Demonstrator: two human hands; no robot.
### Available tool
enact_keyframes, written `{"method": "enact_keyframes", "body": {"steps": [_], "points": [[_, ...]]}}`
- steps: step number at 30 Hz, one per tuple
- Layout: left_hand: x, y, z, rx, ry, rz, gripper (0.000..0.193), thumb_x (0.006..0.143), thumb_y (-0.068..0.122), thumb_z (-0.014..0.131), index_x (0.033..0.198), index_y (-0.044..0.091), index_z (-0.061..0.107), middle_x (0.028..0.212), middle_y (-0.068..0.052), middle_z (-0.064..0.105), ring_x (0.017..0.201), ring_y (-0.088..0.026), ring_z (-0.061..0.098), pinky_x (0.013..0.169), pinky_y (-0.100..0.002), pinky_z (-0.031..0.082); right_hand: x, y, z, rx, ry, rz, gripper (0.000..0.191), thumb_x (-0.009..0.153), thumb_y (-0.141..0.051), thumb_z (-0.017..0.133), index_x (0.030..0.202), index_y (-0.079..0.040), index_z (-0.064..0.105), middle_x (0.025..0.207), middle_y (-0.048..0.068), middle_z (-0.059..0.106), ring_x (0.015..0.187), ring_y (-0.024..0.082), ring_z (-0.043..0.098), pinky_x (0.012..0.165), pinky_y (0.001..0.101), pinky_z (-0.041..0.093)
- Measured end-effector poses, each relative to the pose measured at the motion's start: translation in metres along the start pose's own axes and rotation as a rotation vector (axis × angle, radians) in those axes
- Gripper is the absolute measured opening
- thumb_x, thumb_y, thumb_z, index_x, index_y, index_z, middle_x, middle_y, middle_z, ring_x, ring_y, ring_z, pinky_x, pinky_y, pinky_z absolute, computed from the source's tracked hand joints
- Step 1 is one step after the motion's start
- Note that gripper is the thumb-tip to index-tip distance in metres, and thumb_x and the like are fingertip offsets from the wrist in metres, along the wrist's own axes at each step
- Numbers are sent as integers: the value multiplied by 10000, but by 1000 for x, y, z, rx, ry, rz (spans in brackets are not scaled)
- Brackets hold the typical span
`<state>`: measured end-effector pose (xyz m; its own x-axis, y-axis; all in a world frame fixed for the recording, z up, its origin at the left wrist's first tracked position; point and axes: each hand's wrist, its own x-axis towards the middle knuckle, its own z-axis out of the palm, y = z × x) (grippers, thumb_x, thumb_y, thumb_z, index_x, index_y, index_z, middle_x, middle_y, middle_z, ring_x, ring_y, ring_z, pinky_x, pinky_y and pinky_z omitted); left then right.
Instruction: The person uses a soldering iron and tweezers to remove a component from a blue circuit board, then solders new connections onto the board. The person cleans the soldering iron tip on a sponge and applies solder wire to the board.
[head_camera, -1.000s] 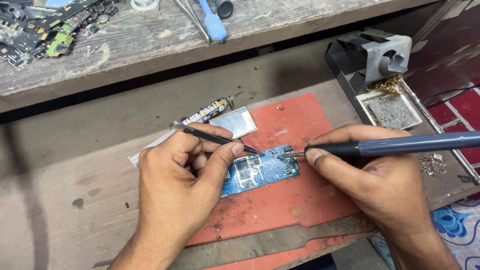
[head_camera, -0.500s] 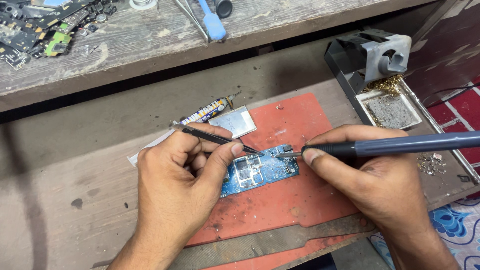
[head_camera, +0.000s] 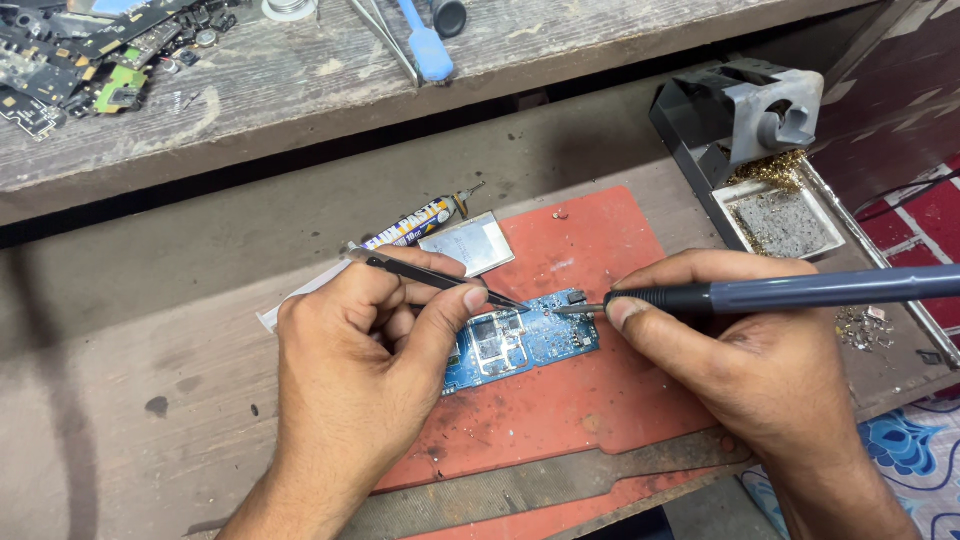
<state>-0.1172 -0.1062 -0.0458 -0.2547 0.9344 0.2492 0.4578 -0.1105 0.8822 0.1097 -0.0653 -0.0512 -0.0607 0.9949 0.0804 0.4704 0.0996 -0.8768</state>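
Two bare hands are seen at work over a small blue circuit board (head_camera: 525, 342), which lies near the middle of a red work mat (head_camera: 600, 400) on the desk (head_camera: 150, 400). The left hand (head_camera: 350, 375) is closed around thin black tweezers (head_camera: 440, 280), whose points are brought down onto the board's upper edge. The right hand (head_camera: 745, 345) is wrapped in a pen grip around a dark soldering iron (head_camera: 780, 292), and its tip (head_camera: 565, 311) is laid at the board's upper right corner, just beside the tweezer points.

For the joint to be made well, it is judged that the heel of each hand should be rested on the mat, that the iron's tip should be kept only briefly on the pad, and that the part should be held steady without pressure.

Behind the board, a flat silver metal shield (head_camera: 468, 243) and a small flux syringe (head_camera: 415, 222) are found at the mat's far left corner. At the desk's right edge an iron stand (head_camera: 745, 110) with brass wool is placed. On the raised wooden shelf (head_camera: 300, 90) at the desk's far edge, a blue-handled tool (head_camera: 425, 45) and scrap boards (head_camera: 80, 60) are kept.
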Motion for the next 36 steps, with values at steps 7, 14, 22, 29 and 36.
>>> {"method": "enact_keyframes", "body": {"steps": [7, 14, 22, 29, 36], "points": [[0, 1, 1, 14, 6, -21, 78, 840, 120, 818, 890, 77, 775, 590, 62, 680, 500, 29, 453, 433, -194, 350, 0, 0, -1, 2, -15, 17, 159, 755, -139, 806, 880, -44, 829, 634, 47, 758, 545, 89, 646, 465, 227, 468], [0, 0, 1, 12, -3, -51, 72, 836, 113, 814, 888, 78, 777, 574, 61, 668, 492, 26, 451, 427, -200, 344, -1, 1, -1, 23, -11, 12, 151, 760, -130, 804, 879, -40, 826, 631, 44, 749, 543, 78, 627, 462, 227, 453], [0, 0, 1, 4, -1, -36, 73, 837, 108, 811, 889, 74, 773, 589, 73, 678, 497, 29, 460, 431, -194, 354, -1, 3, -1, 81, -7, 23, 135, 780, -115, 795, 883, -30, 819, 637, 42, 734, 548, 73, 613, 463, 226, 443], [0, 0, 0, 8, -2, -14, 70, 846, 102, 811, 897, 70, 776, 576, 65, 654, 499, 25, 440, 432, -199, 337, -1, 4, 1, 33, -3, -30, 140, 781, -114, 804, 895, -36, 826, 653, 41, 762, 561, 76, 644, 475, 221, 468], [0, 0, 0, -18, -8, -18, 63, 851, 93, 801, 898, 66, 770, 576, 78, 651, 501, 29, 432, 432, -198, 331, 0, 1, 0, 8, -1, 27, 142, 757, -110, 801, 878, -41, 826, 649, 50, 766, 559, 85, 647, 481, 229, 472]]}}
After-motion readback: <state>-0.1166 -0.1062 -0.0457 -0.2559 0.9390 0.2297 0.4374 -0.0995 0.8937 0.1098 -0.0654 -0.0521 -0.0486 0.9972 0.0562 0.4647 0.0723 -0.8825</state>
